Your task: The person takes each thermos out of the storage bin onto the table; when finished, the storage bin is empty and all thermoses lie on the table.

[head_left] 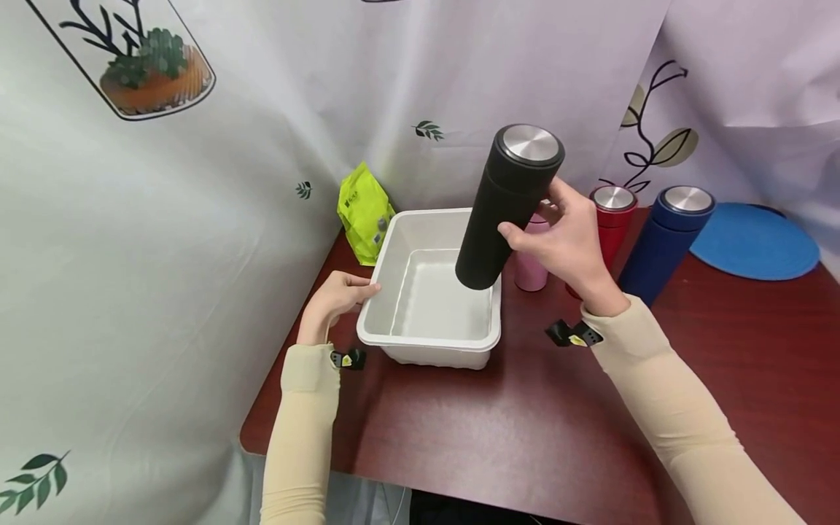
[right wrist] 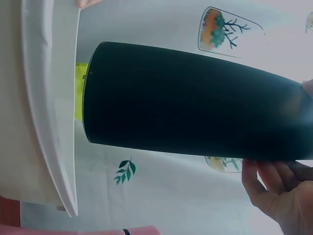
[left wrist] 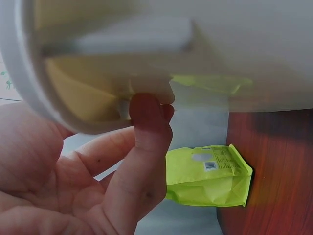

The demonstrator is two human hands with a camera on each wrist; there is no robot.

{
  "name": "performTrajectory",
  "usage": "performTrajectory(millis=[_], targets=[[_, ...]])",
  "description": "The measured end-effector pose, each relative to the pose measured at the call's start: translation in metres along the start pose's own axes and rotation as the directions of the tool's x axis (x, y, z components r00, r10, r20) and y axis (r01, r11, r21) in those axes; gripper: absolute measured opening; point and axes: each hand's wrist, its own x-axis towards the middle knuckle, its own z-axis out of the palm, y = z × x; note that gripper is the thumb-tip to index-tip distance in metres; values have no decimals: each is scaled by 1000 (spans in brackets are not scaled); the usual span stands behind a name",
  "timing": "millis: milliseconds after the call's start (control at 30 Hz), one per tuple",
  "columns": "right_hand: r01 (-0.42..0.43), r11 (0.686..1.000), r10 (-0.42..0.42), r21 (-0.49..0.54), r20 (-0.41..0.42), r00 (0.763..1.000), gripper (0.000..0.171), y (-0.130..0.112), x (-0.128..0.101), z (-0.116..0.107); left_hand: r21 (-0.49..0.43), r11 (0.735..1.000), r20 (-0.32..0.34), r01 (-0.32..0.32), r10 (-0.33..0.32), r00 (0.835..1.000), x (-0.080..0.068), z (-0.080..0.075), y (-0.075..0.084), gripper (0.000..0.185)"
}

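Note:
My right hand (head_left: 571, 244) grips a black insulated bottle (head_left: 502, 208) with a steel-topped lid, thumb on the near side and fingers behind. The bottle leans, its lower end over the right part of a white plastic basin (head_left: 436, 355). From the right wrist, the bottle's base (right wrist: 90, 93) appears just above the basin's rim (right wrist: 36, 107). At the basin's left side, my left hand (head_left: 335, 299) holds the rim. Close up in the left wrist view, curled fingers (left wrist: 139, 161) hook under that rim (left wrist: 29, 93). The basin's visible floor is bare.
A yellow-green bag (head_left: 364, 215) stands behind the basin's left side. To the right are a pink bottle (head_left: 530, 273), partly hidden by my hand, a red bottle (head_left: 612, 232) and a blue bottle (head_left: 666, 244). Beyond them lies a round blue disc (head_left: 755, 240). Patterned curtain (head_left: 295, 87) hangs behind.

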Motion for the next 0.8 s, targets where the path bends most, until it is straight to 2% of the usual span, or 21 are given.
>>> performTrajectory(millis=[200, 500, 800], targets=[[34, 999, -34, -16, -14, 999, 55, 4, -7, -10, 3, 1000, 9, 1, -1, 1000, 2, 1, -1, 41], [70, 992, -76, -104, -48, 996, 53, 6, -15, -28, 14, 1000, 6, 4, -5, 1000, 2, 0, -1, 42], [11, 993, -25, -121, -108, 994, 56, 11, -25, -45, 7, 1000, 15, -9, 9, 1000, 2, -2, -2, 44]])
